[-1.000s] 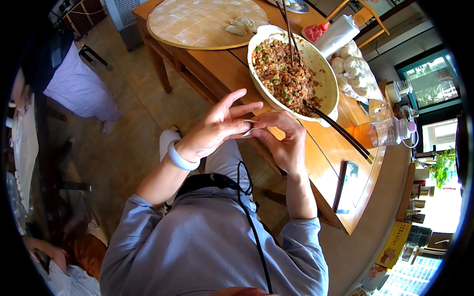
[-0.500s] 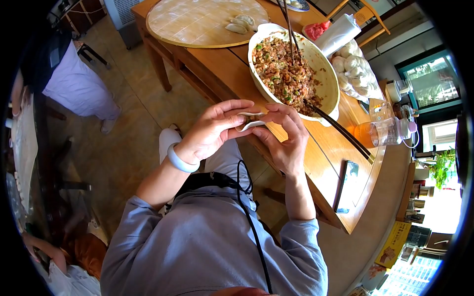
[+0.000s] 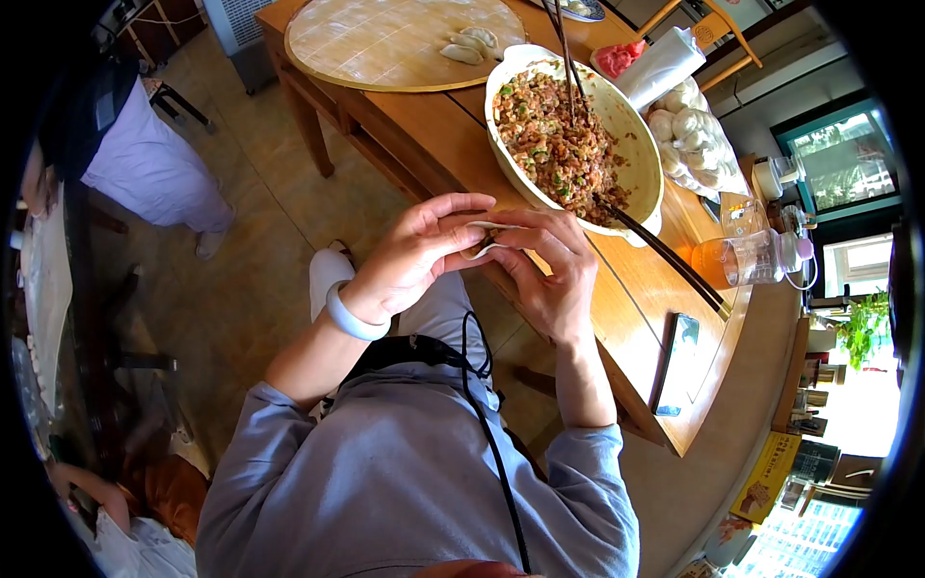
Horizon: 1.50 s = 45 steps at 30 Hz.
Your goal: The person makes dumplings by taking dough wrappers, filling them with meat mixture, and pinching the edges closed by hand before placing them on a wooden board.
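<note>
The dumpling wrapper (image 3: 479, 251), filling (image 3: 488, 239) showing inside, is pinched in my left hand (image 3: 412, 246) and right hand (image 3: 554, 275) near the bowl (image 3: 640, 173).

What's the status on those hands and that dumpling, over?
Left hand and right hand pinching dumpling, edges partly open. Filling bowl just beyond; no visible obstruction.

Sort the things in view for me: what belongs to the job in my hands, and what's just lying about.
Part of the job, by the look of it:
- wrapper, in both hands
- bowl of filling
- chopsticks in the filling
- floured tray with folded dumplings

Probably just lying about:
- phone
- drink bottle
- bag of white bulbs
</note>
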### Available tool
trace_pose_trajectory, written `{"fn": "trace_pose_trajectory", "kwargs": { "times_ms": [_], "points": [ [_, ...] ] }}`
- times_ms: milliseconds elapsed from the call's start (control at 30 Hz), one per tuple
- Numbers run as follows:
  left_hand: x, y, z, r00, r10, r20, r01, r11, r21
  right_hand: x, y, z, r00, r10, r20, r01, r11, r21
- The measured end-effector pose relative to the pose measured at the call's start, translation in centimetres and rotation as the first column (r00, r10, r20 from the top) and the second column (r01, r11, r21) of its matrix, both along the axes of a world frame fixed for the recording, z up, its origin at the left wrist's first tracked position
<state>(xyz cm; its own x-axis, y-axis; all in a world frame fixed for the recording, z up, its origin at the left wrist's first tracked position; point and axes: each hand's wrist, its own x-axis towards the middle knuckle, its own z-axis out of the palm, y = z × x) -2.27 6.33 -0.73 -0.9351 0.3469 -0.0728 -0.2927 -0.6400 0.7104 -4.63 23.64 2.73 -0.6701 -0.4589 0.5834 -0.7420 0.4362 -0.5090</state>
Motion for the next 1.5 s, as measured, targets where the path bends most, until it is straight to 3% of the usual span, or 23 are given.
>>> {"fn": "trace_pose_trajectory", "kwargs": {
  "times_ms": [433,633,900,1000,1100,1300,1500],
  "points": [
    [0.1,0.2,0.1,0.998,-0.030,-0.056,0.024,0.995,-0.094,-0.2,0.5,0.5,0.974,0.049,0.223,-0.040,0.998,-0.047],
    [0.5,-0.1,0.7,0.999,-0.048,-0.013,0.049,0.994,0.096,0.0,0.5,-0.4,0.938,0.036,0.344,0.035,0.979,-0.198],
    [0.7,-0.2,0.5,0.993,-0.080,-0.091,0.084,0.995,0.044,-0.1,1.0,-1.1,0.892,0.103,0.440,0.034,0.956,-0.291],
    [0.8,-0.2,0.4,0.992,-0.078,-0.100,0.081,0.997,0.018,-0.2,0.9,-1.0,0.888,0.122,0.444,0.013,0.957,-0.291],
    [0.7,-0.4,0.1,0.992,-0.078,-0.100,0.078,0.997,-0.001,-0.3,0.6,0.2,0.956,0.125,0.264,-0.103,0.990,-0.096],
    [0.8,-0.3,0.5,0.992,-0.083,-0.095,0.080,0.996,-0.031,0.6,0.2,1.4,0.959,0.024,0.284,-0.031,0.999,0.020],
    [0.8,-0.3,0.5,0.991,-0.101,-0.090,0.100,0.995,-0.015,0.1,0.3,0.2,0.994,0.045,0.095,-0.050,0.997,0.054]
  ]
}}
